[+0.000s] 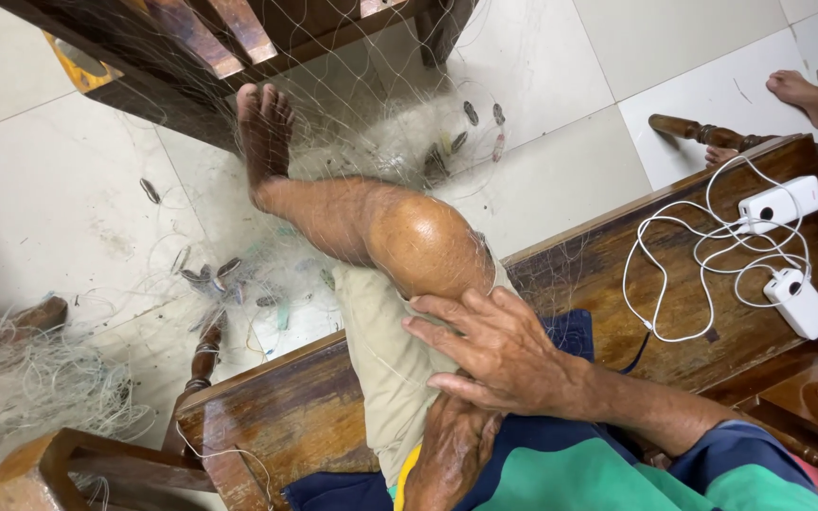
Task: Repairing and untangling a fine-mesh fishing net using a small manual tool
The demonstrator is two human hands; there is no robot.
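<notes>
Two white power banks (780,203) (800,303) on the wooden bench (674,274), joined by a looped white cable (684,255). Off to the far right, another person's bare foot (811,95) on the pale floor tiles (68,199). Dark wooden chair frame (191,47) at the top. Tangled heap of pale line (30,388) at lower left.
</notes>
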